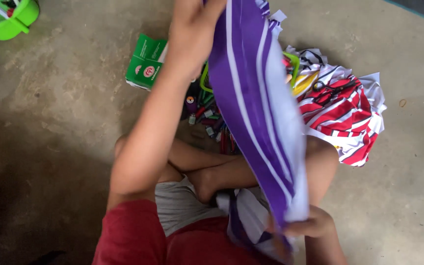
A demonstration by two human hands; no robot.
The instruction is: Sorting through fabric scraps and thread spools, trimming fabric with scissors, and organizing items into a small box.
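I sit cross-legged on a concrete floor, holding a purple cloth with white stripes stretched out in front of me. My left hand grips its far end, raised near the top of the view. My right hand pinches the near end low by my lap, where more of the cloth bunches over my legs. A red and white striped cloth lies on the floor to the right, with black scissors resting on it.
A green and white box lies on the floor beyond my left arm. Several small pens and bits are scattered in front of my legs. A green plastic basket stands at the top left.
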